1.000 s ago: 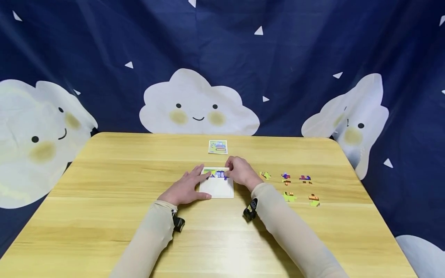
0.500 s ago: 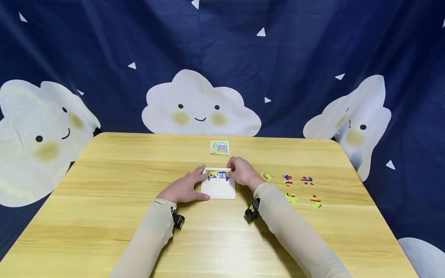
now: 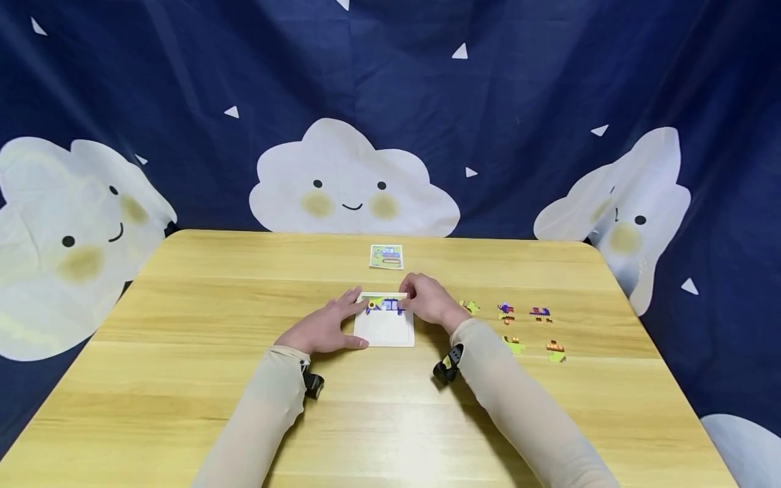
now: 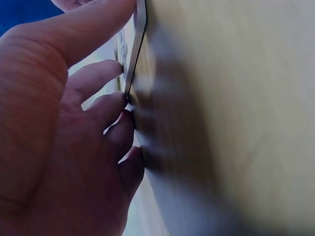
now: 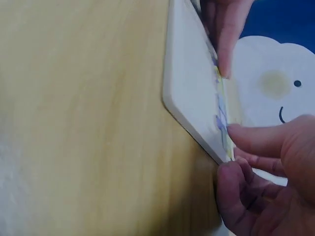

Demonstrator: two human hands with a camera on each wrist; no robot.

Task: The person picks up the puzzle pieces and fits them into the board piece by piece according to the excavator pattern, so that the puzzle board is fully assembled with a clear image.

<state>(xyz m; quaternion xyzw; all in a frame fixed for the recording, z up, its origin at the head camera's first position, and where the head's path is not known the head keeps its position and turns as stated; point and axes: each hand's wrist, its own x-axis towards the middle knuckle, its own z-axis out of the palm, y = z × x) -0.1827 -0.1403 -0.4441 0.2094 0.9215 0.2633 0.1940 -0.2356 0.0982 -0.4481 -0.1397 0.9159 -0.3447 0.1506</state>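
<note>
A white puzzle tray (image 3: 390,332) lies flat between both hands, with a row of colourful jigsaw pieces (image 3: 383,304) along its far side. My left hand (image 3: 323,330) rests at the tray's left edge, fingers spread, index fingertip on the row and thumb near the front left corner. At the far right corner my right hand (image 3: 429,301) pinches a jigsaw piece; in the right wrist view its thumb (image 5: 253,140) lies on the end of the row and its curled fingers are at the tray's edge. Most of that piece is hidden.
Several loose jigsaw pieces (image 3: 540,314) lie on the wooden table (image 3: 244,285) to the right, in two rows. A small picture card (image 3: 386,256) of a blue vehicle lies beyond the tray. Behind the table hangs a dark blue cloth (image 3: 390,68) with clouds.
Both hands keep nearly the same place on the tray; the right hand's fingers have shifted only slightly at the far right corner. The whole view has drifted a little.
</note>
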